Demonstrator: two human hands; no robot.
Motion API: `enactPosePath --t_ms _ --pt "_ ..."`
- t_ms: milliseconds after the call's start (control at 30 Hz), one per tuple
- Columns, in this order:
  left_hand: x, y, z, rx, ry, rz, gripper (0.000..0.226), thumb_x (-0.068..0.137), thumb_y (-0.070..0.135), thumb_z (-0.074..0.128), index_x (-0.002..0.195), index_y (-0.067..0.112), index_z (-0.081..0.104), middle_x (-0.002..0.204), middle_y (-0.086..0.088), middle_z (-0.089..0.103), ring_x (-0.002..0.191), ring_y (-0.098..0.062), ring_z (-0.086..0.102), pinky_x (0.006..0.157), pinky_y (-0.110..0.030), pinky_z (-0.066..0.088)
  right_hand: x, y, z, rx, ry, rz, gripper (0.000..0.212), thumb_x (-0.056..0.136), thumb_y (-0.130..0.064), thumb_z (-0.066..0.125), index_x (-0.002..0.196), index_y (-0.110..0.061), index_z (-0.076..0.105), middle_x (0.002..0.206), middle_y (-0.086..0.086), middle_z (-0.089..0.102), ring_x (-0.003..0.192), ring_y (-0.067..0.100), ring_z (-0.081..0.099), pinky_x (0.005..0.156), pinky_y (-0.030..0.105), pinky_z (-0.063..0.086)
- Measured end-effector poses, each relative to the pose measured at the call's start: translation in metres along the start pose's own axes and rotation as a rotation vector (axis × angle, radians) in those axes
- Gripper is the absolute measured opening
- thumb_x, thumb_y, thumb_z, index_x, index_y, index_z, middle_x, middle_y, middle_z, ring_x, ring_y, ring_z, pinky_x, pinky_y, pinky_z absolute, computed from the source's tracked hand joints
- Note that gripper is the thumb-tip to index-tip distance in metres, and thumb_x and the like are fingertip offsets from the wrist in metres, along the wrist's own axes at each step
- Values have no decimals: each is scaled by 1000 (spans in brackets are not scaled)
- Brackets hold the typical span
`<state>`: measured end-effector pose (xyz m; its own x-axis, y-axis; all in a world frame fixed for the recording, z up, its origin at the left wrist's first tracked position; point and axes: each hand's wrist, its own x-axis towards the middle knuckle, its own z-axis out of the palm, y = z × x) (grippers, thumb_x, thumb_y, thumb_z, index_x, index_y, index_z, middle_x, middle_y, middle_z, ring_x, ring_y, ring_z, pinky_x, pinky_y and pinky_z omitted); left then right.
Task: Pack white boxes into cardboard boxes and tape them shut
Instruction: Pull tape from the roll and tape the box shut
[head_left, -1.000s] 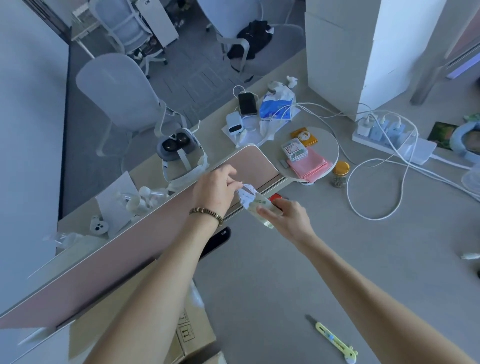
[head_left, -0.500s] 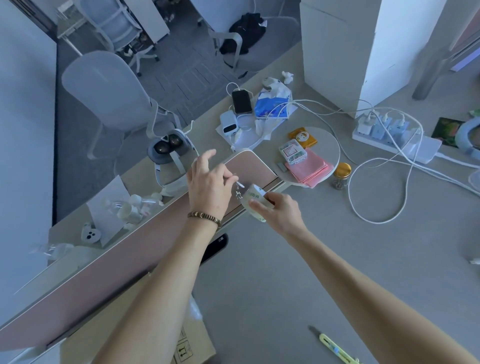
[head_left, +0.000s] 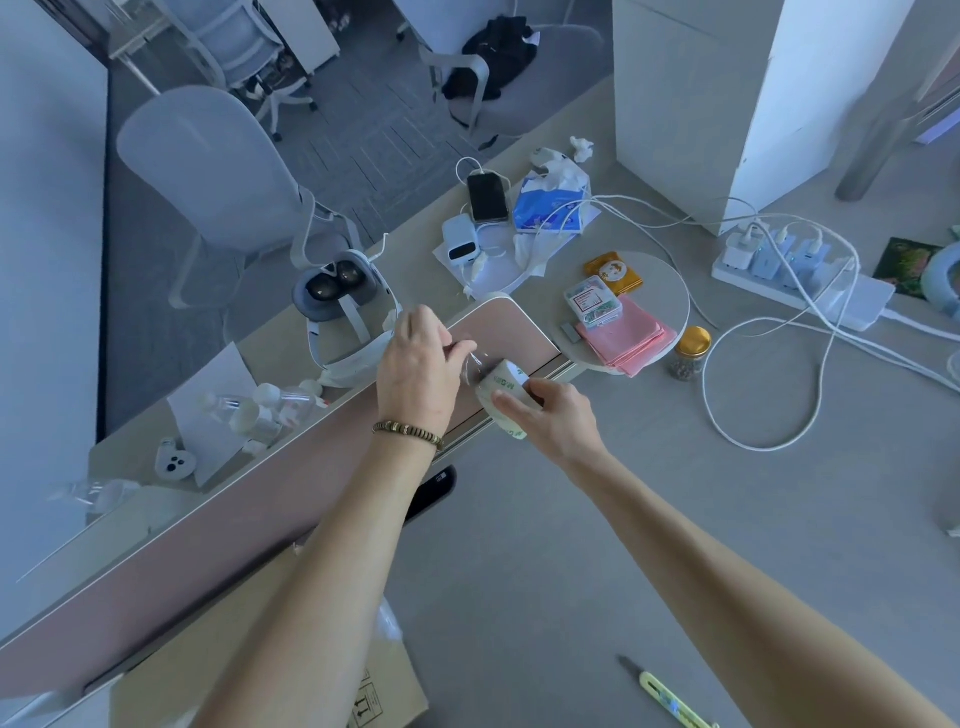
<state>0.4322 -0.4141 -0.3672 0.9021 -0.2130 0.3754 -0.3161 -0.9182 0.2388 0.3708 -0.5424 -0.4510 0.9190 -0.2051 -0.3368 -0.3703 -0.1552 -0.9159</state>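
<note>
Above the grey worktop (head_left: 649, 519), beside the pink divider panel (head_left: 249, 525), a roll of clear tape (head_left: 501, 392) sits in the right hand (head_left: 556, 415), fingers curled round it. The left hand (head_left: 415, 371) pinches the tape's loose end (head_left: 470, 361), peeled just off the roll. A cardboard box (head_left: 384, 691) lies near the bottom edge; a yellow utility knife (head_left: 670, 699) rests well apart.

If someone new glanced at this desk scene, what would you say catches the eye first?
First the two bare arms meeting mid-frame: the right hand grips a roll of tape while the left hand pinches its clear loose end. Next, the white headset behind the pink divider, and the tangle of white cables at right. A cardboard box peeks in below.
</note>
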Motion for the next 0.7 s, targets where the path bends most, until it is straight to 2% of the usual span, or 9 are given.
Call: enactPosePath --t_ms 67,133,167,233,300,433,600,700 --pt "1 2 -4 -39 -37 -53 40 80 23 82 99 4 52 88 -6 58 80 -34 63 65 -27 37 1 1 0 5 -1 4 50 86 -45 70 82 4 59 66 6 48 63 19 40 53 31 31" --pt "4 3 -8 -20 -123 -79 53 84 26 78 123 7 47 100 -11 67 89 -36 66 69 -33 40 1 2 0 11 -2 5 49 86 -44 71 81 3 60 66 5 48 62 18 41 49 25 31" --pt "8 3 -10 29 -177 -79 51 87 31 75 125 12 47 100 -10 68 91 -35 65 70 -34 41 1 3 0 13 0 3 48 86 -43 71 80 3 59 65 4 47 61 17 41 46 21 29" --pt "12 2 -12 180 -270 -42 35 89 44 68 98 16 49 80 -5 60 80 -35 60 64 -35 35 1 4 -1 12 0 1 47 86 -43 71 79 2 58 65 3 47 60 16 40 43 20 29" --pt "14 1 -15 268 -327 -28 45 87 49 68 83 16 39 68 2 47 69 -30 46 62 -34 30 2 5 0 12 -8 3 47 86 -44 71 81 2 60 66 3 49 60 15 41 44 19 30" --pt "15 -2 -12 226 -327 -47 42 89 39 70 78 15 38 54 9 33 65 -31 41 59 -33 26 5 8 0 14 -36 5 47 86 -47 70 86 0 64 69 4 53 62 16 43 49 24 33" --pt "17 0 -13 223 -338 -68 46 88 42 69 72 16 35 52 4 35 62 -31 41 56 -34 25 6 7 -1 -16 -40 -6 54 86 -48 72 82 4 57 68 7 47 63 18 39 55 30 30" --pt "22 2 -18 187 -371 -107 53 87 39 70 64 15 28 51 1 34 56 -28 37 51 -36 21 5 2 0 -86 -25 -56 55 84 -48 72 75 1 51 70 18 52 65 21 43 56 30 33"
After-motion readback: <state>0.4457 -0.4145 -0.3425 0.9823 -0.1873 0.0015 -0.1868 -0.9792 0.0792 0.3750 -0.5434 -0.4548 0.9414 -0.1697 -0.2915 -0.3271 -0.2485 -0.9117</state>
